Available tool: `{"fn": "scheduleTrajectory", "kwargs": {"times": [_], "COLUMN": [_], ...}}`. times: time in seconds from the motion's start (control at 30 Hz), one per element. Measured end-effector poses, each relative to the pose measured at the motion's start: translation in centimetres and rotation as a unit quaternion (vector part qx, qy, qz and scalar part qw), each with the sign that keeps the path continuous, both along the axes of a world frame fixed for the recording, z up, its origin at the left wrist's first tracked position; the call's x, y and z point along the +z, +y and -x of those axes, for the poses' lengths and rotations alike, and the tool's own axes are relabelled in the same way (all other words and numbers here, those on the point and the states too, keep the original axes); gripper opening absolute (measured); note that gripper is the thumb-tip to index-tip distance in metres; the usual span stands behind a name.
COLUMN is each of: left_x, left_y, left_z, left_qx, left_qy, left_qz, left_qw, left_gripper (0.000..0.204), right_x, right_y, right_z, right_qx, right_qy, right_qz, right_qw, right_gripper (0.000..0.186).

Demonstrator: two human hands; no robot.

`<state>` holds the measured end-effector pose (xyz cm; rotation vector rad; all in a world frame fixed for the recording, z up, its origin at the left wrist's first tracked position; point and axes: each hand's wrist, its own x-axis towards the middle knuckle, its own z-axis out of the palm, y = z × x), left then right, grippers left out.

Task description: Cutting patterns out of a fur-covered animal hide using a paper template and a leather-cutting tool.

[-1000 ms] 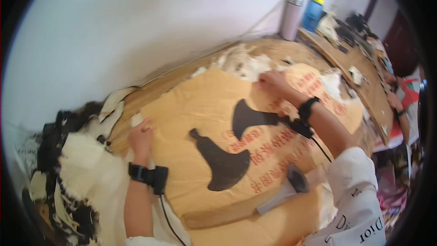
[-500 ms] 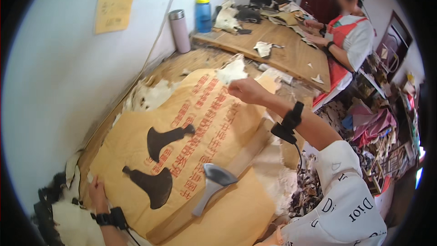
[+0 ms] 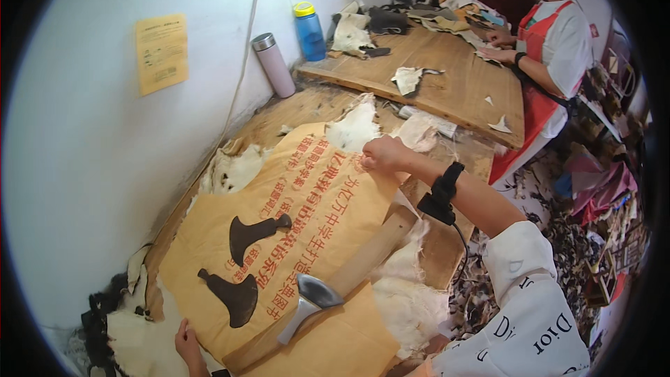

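Note:
My right hand (image 3: 384,155) has its fingers closed on the upper right edge of a large tan paper sheet (image 3: 195,227) with red printing. My left hand (image 3: 188,348) grips the sheet's lower left edge with curled fingers. Two dark, flared flat cut-out shapes, an upper one (image 3: 246,237) and a lower one (image 3: 236,301), lie on the sheet between my hands. A long wooden bar (image 3: 370,244) with a metal-headed tool (image 3: 310,297) across it lies diagonally over the sheet's right part. Pale, ragged hide pieces (image 3: 408,307) show around and under the paper.
Beyond is a raised wooden board (image 3: 460,77) with hide scraps (image 3: 412,80), where a co-worker in a red apron (image 3: 530,119) handles pieces. A pink flask (image 3: 273,66) and blue bottle (image 3: 309,35) stand by the wall. Scrap piles (image 3: 593,223) lie at right.
The view has swung up and right, bringing the co-worker into view. The sheet and both my hands sit lower in the picture than half a second ago.

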<state>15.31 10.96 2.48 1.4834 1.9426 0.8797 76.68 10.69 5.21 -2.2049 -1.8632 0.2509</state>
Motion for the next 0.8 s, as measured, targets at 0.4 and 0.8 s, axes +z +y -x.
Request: {"fn": "scheduleTrajectory", "kwargs": {"times": [0.4,0.8], "left_x": [-1.8,-1.8], "left_y": [-1.5,-1.6], "left_z": [-0.7,-0.5], "left_qx": [-0.044,-0.05], "left_qy": [0.164,0.155], "left_qz": [-0.008,-0.017], "left_qw": [0.985,0.987], "left_gripper": [0.039,0.039], "right_x": [1.1,1.3], "right_y": [8.4,1.8], "right_z": [2.5,8.6], "right_qx": [-0.025,0.417], "right_qy": [0.131,-0.237], "right_qz": [0.104,-0.231], "right_qw": [0.986,0.847], "right_gripper": [0.04,0.02]}}
